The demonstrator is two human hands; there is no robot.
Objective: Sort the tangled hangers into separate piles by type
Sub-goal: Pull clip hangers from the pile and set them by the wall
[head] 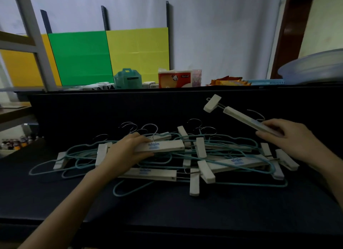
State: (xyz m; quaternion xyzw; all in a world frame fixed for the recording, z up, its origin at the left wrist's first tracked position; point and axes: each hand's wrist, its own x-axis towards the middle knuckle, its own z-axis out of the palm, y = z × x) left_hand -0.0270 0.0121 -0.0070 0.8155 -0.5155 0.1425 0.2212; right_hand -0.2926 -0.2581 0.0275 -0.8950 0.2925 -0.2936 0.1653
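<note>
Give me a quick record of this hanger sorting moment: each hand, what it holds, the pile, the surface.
left: left hand grips the top clip hanger, lying on the pile
right: right hand holds the lifted clip hanger, raised off the pile
pile: teal wire hangers tangled with white clip hangers
surface: dark table
separate piles: none visible

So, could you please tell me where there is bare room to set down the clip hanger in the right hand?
Bare tabletop lies along the near edge, in front of the tangled pile, and behind its hooks, below the shelf. The middle is crowded: white clip hangers and teal wire hangers cross under the left hand.
</note>
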